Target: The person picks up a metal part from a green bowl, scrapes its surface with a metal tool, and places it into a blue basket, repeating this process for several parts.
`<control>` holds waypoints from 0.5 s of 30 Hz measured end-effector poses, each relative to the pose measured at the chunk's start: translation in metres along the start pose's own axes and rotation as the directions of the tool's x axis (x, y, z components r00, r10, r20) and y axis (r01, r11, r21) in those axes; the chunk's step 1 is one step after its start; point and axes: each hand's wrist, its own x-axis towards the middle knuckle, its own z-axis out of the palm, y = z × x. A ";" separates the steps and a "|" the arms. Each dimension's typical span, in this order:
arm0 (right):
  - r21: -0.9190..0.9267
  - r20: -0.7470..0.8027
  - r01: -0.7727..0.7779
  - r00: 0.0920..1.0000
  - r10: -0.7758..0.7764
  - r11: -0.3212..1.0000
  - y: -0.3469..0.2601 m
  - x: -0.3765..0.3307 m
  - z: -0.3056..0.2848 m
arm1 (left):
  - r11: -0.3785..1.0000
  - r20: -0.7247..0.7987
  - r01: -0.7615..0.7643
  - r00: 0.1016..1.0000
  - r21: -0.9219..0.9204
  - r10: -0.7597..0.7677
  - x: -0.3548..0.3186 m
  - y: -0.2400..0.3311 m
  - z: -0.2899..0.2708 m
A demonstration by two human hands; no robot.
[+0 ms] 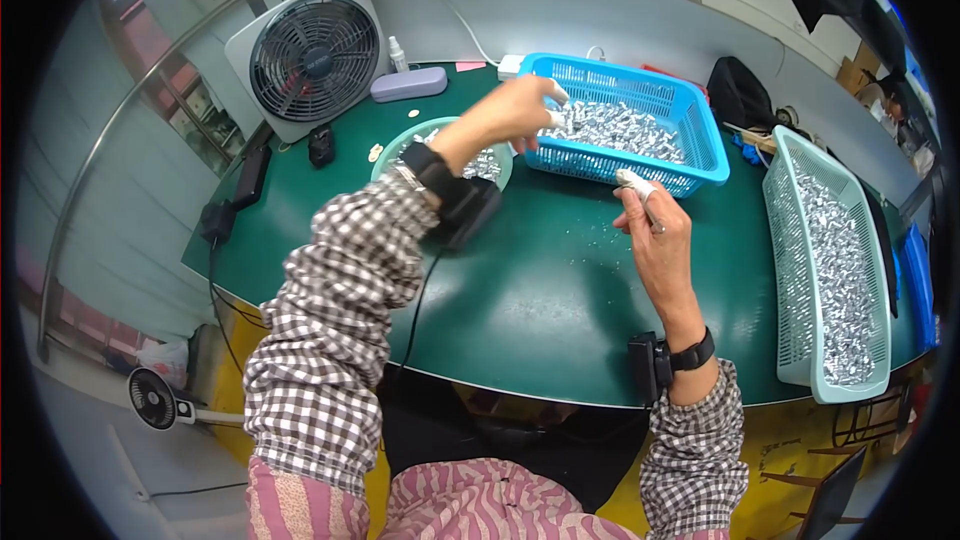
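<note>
My left hand (512, 112) reaches over the left end of a blue plastic basket (712, 152). White coverings wrap some fingertips; the fingers are bent but apart, with nothing visible between them. Inside the basket lies a heap of small silvery metal parts (625, 130). In front of the basket my right hand (660, 240) is raised above the table, closed on a slender metal tool (656, 224), mostly hidden by the fingers. It too has a white-wrapped finger. Beneath my left wrist sits a round pale green bowl (506, 172) of similar silvery parts, partly covered by the wrist and its strapped-on black device.
A long pale green basket (800, 340) of metal parts stands at the table's right edge. Back left are a box fan (315, 55), a purple case (409, 84) and a small white bottle (398, 54). Tiny shavings dot the green tabletop (520, 310). A black cable (418, 305) crosses its front edge.
</note>
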 end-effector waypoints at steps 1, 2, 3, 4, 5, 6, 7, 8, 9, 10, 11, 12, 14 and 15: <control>0.009 0.005 0.007 1.000 -0.008 1.000 -0.001 0.000 0.001 | 1.000 0.005 0.014 1.000 0.013 -0.014 -0.007 -0.006 -0.011; 0.009 0.008 0.013 1.000 -0.013 1.000 -0.001 0.000 0.000 | 0.999 0.030 -0.010 1.000 0.039 0.009 -0.013 -0.013 -0.022; 0.007 0.010 0.018 1.000 -0.018 1.000 0.000 0.000 -0.001 | 0.997 0.056 -0.036 0.998 0.065 0.032 -0.019 -0.020 -0.033; 0.010 0.001 0.004 1.000 -0.004 1.000 0.001 -0.001 0.000 | 0.997 0.087 -0.005 0.996 0.078 -0.001 -0.026 -0.029 -0.038; -0.010 0.012 0.016 1.000 -0.016 1.000 0.001 0.000 0.001 | 0.995 0.111 0.024 0.993 0.093 -0.034 -0.037 -0.037 -0.042; -0.032 0.025 0.028 0.999 -0.027 0.999 0.002 0.000 0.001 | 0.995 0.121 0.022 0.992 0.101 -0.035 -0.044 -0.044 -0.045; -0.052 0.043 0.046 0.998 -0.044 0.998 0.001 0.000 0.001 | 0.976 0.133 0.071 0.986 0.208 -0.100 -0.053 -0.050 -0.047; -0.048 0.040 0.045 0.998 -0.043 0.998 0.001 0.000 0.001 | 0.943 0.138 0.115 0.977 0.312 -0.165 -0.057 -0.056 -0.049; -0.038 0.041 0.039 0.998 -0.038 0.998 0.001 0.000 0.001 | 0.943 0.138 0.116 0.976 0.312 -0.166 -0.060 -0.063 -0.052; -0.029 0.042 0.035 0.999 -0.033 0.999 0.001 0.000 0.001 | 0.922 0.102 0.040 0.991 0.385 -0.086 -0.061 -0.073 -0.054; -0.020 0.045 0.031 0.999 -0.030 0.999 0.001 0.000 0.001 | 0.889 0.070 -0.031 0.998 0.456 -0.002 -0.062 -0.081 -0.055; -0.021 0.048 0.030 0.998 -0.029 0.999 0.001 -0.001 0.001 | 0.845 0.047 -0.097 0.995 0.526 0.085 -0.063 -0.082 -0.056; -0.006 0.044 0.000 0.999 0.000 1.000 0.002 -0.002 0.003 | 0.834 0.045 -0.063 0.998 0.548 0.045 -0.064 -0.084 -0.056; 0.003 0.043 -0.014 0.999 0.014 1.000 0.002 -0.002 0.003 | 0.819 0.043 -0.030 0.999 0.573 0.007 -0.064 -0.084 -0.056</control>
